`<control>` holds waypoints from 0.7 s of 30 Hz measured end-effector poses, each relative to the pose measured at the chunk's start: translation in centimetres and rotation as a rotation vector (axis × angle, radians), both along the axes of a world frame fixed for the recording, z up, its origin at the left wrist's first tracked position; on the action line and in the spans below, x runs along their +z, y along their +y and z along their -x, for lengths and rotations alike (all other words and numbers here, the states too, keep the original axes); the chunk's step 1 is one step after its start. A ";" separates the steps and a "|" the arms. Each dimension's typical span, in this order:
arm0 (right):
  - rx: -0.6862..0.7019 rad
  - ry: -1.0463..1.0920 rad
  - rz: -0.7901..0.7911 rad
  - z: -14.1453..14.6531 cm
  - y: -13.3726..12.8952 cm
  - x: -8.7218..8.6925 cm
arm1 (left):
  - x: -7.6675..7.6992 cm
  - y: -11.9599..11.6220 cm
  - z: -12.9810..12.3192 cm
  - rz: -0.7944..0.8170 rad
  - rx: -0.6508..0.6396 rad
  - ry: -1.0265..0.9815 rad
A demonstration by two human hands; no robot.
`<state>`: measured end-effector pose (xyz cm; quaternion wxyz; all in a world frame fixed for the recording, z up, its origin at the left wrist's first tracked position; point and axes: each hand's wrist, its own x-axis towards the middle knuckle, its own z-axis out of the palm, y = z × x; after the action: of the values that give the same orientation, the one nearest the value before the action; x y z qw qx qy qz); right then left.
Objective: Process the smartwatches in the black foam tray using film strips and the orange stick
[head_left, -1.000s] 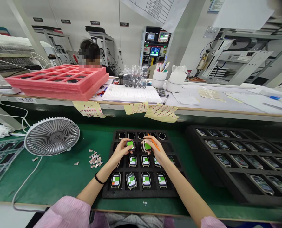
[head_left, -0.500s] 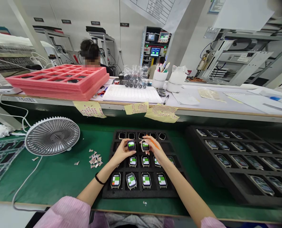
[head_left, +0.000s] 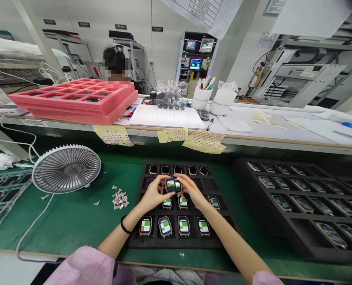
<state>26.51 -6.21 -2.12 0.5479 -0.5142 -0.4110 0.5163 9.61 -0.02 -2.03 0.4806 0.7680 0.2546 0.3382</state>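
A black foam tray [head_left: 176, 242] holds square watches with lit green-and-white screens in its nearer rows and dark screens in its back row. Above the middle of this tray, my left hand [head_left: 154, 193] grips a dark watch [head_left: 170, 185] between thumb and fingers, its screen lit. My right hand [head_left: 193, 193] has its fingers closed on another lit watch [head_left: 178, 186], and an orange stick [head_left: 189, 182] lies across that hand. The two watches are side by side, the left one partly overlapping the right one.
A white fan [head_left: 66, 169] and scattered small scraps [head_left: 120, 200] are on the green table at left. Another black tray of watches [head_left: 309, 251] stands at right. A pink foam tray [head_left: 104, 113] rests on the shelf, beyond which a person's head shows.
The two held watches have come together from a gap apart. My left hand has moved right, while my right hand has shifted slightly left and down.
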 end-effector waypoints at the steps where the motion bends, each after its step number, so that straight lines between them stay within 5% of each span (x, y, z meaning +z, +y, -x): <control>1: 0.020 0.017 0.008 0.2 0.0 -0.1 | 0.0 0.0 0.0 -0.084 -0.007 0.018; 5: 0.067 0.006 -0.023 0.7 0.1 -0.7 | -0.3 0.2 0.2 -0.356 -0.018 0.071; 14: 0.156 -0.232 -0.089 0.6 -0.2 -1.3 | -0.6 1.0 0.9 -0.640 0.011 0.368; 21: 0.235 0.006 -0.073 0.2 -0.6 0.6 | 0.1 0.7 1.1 -0.662 0.007 0.111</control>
<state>26.36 -6.77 -1.55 0.5033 -0.4405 -0.4854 0.5631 8.53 0.65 -1.91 0.1894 0.8988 0.1593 0.3618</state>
